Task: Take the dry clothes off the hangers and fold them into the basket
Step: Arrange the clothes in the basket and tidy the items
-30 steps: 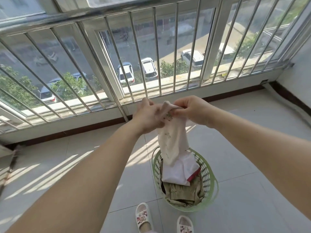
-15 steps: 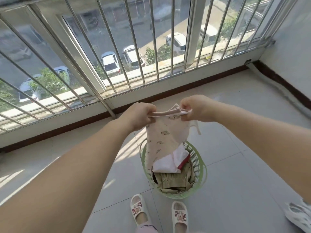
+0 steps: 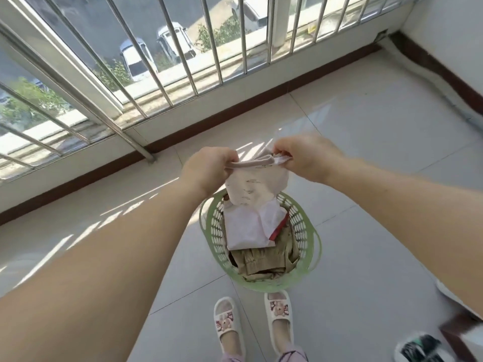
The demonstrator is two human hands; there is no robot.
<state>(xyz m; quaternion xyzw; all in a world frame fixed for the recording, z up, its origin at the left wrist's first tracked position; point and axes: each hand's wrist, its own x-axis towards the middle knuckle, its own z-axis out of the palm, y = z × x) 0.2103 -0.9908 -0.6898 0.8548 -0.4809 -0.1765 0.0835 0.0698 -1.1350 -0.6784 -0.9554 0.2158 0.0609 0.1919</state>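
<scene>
Your slippers (image 3: 278,316) nearest, then green basket (image 3: 312,250) w/ khaki garment (image 3: 264,262) under folded white one (image 3: 245,228), above it your L hand (image 3: 209,169) & R hand (image 3: 304,159) each pinching the cream printed garment (image 3: 257,186) by its top edge, railing (image 3: 167,74) beyond.

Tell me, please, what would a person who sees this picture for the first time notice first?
First, the two hands, left hand and right hand, holding a pale printed garment stretched between them in the middle. Directly below stands a green basket on the tiled floor, with a white garment over khaki clothes.
</scene>
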